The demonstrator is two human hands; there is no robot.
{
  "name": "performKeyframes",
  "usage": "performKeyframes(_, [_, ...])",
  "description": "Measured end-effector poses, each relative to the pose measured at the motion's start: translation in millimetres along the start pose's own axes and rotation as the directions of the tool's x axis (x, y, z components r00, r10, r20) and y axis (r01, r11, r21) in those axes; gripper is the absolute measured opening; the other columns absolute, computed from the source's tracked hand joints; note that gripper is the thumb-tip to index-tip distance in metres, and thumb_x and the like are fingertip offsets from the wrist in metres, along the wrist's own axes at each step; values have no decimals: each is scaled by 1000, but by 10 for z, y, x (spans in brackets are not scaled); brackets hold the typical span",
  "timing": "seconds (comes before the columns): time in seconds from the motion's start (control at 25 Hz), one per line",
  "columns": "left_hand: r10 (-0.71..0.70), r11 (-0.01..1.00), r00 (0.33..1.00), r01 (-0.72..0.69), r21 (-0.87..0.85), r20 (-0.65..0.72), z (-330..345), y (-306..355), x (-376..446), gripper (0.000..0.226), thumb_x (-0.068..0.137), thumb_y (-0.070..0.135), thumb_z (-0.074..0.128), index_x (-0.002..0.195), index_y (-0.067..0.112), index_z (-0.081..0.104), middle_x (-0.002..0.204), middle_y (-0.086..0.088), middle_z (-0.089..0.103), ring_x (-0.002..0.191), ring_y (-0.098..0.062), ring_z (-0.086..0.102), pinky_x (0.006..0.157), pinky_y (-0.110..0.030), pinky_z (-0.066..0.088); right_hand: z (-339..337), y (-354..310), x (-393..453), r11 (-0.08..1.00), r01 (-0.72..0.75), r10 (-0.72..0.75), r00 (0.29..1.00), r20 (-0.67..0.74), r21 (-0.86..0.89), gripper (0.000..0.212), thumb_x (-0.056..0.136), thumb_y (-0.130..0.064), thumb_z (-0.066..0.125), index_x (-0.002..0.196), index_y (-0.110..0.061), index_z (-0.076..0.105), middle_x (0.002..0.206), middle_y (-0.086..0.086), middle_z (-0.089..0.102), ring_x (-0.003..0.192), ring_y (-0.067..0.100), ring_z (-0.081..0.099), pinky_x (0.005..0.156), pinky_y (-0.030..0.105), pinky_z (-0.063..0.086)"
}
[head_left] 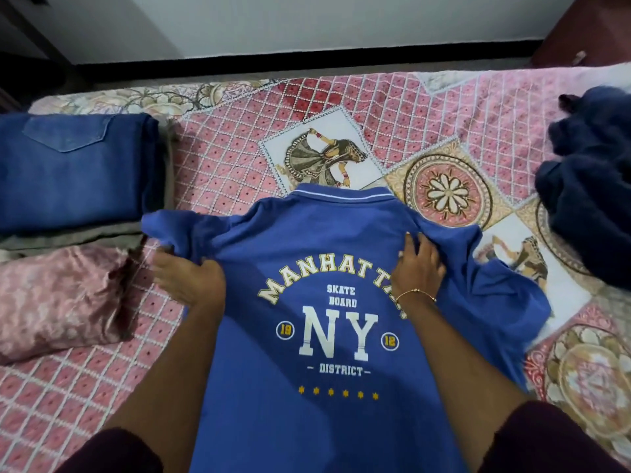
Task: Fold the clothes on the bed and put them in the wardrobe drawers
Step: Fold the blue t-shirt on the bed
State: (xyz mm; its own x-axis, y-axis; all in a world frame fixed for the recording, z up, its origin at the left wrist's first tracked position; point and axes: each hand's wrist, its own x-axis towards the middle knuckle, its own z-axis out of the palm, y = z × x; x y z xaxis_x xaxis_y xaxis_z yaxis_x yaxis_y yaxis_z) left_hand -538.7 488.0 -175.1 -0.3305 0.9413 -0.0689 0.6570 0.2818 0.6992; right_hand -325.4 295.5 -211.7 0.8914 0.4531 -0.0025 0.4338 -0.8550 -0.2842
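A blue polo shirt [327, 414] with a white "NY" print lies spread out, print side up, on the bed's patterned cover [392, 107]. My left hand [186, 276] grips the shirt at its left shoulder, fingers tucked under the fabric by the sleeve. My right hand [418, 268], with a thin bracelet at the wrist, rests flat with spread fingers on the shirt's right shoulder, covering the end of the "MANHATTAN" lettering.
Folded blue jeans [75, 169] sit on a grey garment at the left, with a folded pink cloth [58, 302] in front of them. A crumpled dark navy garment [594, 186] lies at the right edge. Beyond the bed are a floor strip and a white wall.
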Motion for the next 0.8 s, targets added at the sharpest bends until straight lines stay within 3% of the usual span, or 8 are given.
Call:
performKeyframes(0.08, [75,969,995,-58,239,-62,57,97,-11,56,84,6,49,138,6,34,148,-14,27,135,-33,27,106,-43,24,-44,45,124,999,-8,4,994,-111,-36,39,79,0,44,112,-4,63,112,21,60,101,41,57,75,47,45])
performKeyframes(0.12, [208,922,978,-202,331,18,124,126,-9,62,83,9,53,141,7,31,152,-13,20,141,-31,18,111,-45,16,-51,81,191,995,45,-57,988,-146,-85,39,75,-1,41,105,-3,65,103,21,62,93,41,60,69,44,48])
performKeyframes(0.24, [562,674,715,-687,270,416,504,317,19,52,85,9,49,135,1,39,144,-19,36,139,-36,21,113,-54,5,-45,157,455,950,203,-236,964,-121,-237,39,74,-2,40,103,-3,66,102,19,64,92,37,62,66,41,51])
performKeyframes(0.32, [591,591,562,-790,165,578,753,501,39,39,89,7,46,127,-4,46,127,-27,48,124,-42,37,107,-51,22,-5,146,570,947,218,-245,965,-91,-236,41,75,1,39,108,-1,64,103,20,64,93,38,61,66,43,50])
performKeyframes(0.44, [482,615,559,-764,193,675,913,717,70,32,93,11,48,119,-6,52,120,-29,53,114,-43,46,94,-46,32,-12,103,689,984,73,-88,992,-87,-163,37,83,7,49,116,-1,61,108,23,60,97,43,52,72,47,42])
performKeyframes(0.56, [586,641,647,-738,209,488,804,857,-51,26,96,8,39,111,-4,56,114,-26,54,100,-45,53,79,-50,39,-174,92,761,991,-1,-35,964,-263,-135,23,74,6,54,90,-1,70,85,22,60,83,42,55,63,42,42])
performKeyframes(0.68, [790,576,583,-812,97,190,780,977,-175,22,89,6,40,97,-3,59,92,-26,57,76,-44,56,60,-46,42,-389,-27,837,992,-102,127,863,-489,76,28,65,8,54,79,-8,71,76,19,59,69,40,57,52,34,39])
performKeyframes(0.8, [840,523,538,-838,157,72,985,1210,-72,21,89,9,42,92,0,60,87,-24,58,78,-41,56,62,-44,40,-522,-169,1066,990,-91,140,785,-604,110,28,66,8,55,78,-11,72,75,16,59,68,38,57,50,34,44])
